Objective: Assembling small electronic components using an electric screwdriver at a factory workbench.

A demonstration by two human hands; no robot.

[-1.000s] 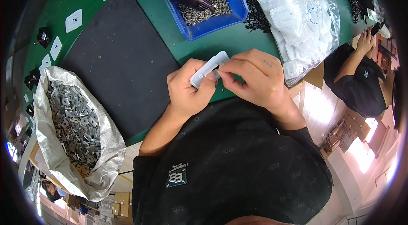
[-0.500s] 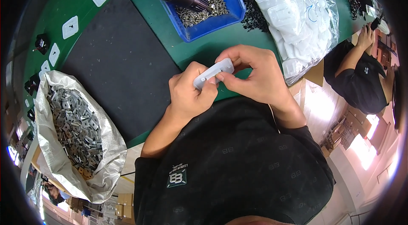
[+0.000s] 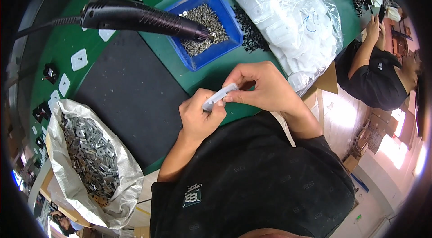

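Note:
A white plastic plate (image 3: 219, 97) with rounded corners is held edge-up in front of my chest. My left hand (image 3: 199, 113) is closed on its near left end, the thumb pressed along one face. At the other end my right hand (image 3: 256, 86) pinches it between thumb and fingertips. Whether a smaller part sits under the right fingers, I cannot make out. Just beyond the hands stands a blue bin (image 3: 203, 63) of small metal screws (image 3: 198, 47). Above it hangs a black electric screwdriver (image 3: 144, 17), its tip over the screws.
A black mat (image 3: 130, 89) covers the table to the left. Nearer lies a woven sack (image 3: 60, 166) of metal clips (image 3: 92, 157). A clear bag of white plates (image 3: 288, 22) and small black parts (image 3: 249, 31) lie right of the bin. Another person (image 3: 375, 71) works at far right.
The view has shifted, so bin, sack and bag appear moved. Both hands still hold the white plate, which now shows more edge-on. The screwdriver hangs lower in the picture.

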